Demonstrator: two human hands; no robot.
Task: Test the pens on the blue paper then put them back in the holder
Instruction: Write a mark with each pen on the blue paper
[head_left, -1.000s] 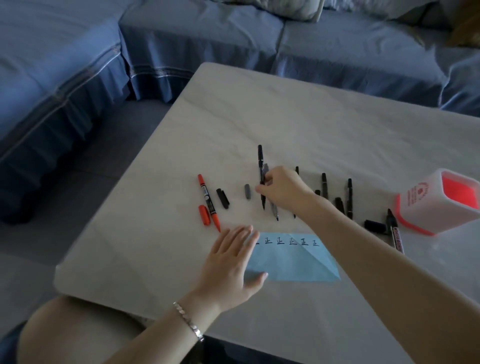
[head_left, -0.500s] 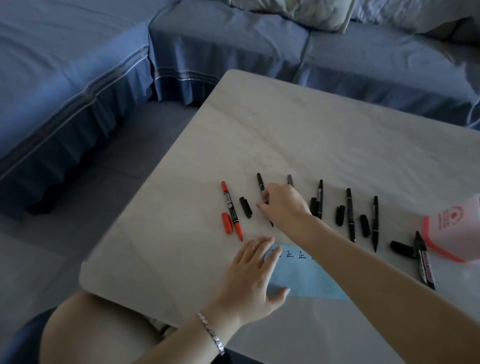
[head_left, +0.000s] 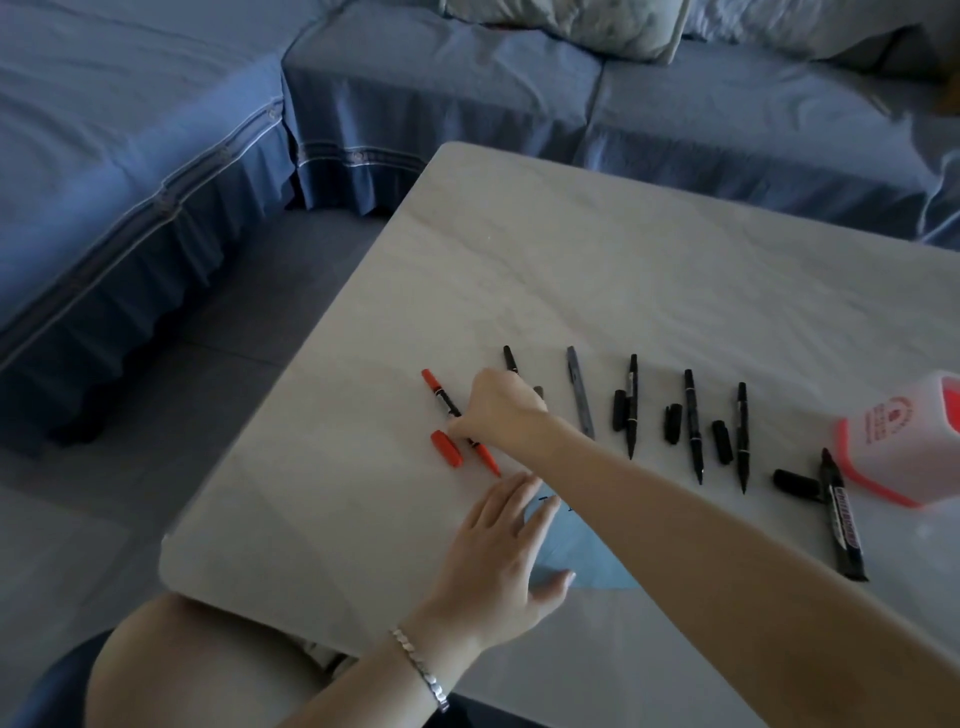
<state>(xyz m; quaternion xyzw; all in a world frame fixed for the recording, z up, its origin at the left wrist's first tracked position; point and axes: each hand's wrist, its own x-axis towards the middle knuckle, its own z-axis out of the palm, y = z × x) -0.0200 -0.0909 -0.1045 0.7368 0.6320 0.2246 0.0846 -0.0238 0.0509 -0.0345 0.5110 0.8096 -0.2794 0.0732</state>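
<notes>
Right hand reaches across, fingers curled down onto the barrel of the red pen, pinching it mid-length; pen lies uncapped on the worktop, red cap just beside it. Left hand lies flat with straight fingers, pressing the blue paper at the near edge. To the right is a row of uncapped black pens with caps beside them, and a grey pen. A thick marker lies near the pink-white holder at the right edge. Bracelet on the left wrist.
</notes>
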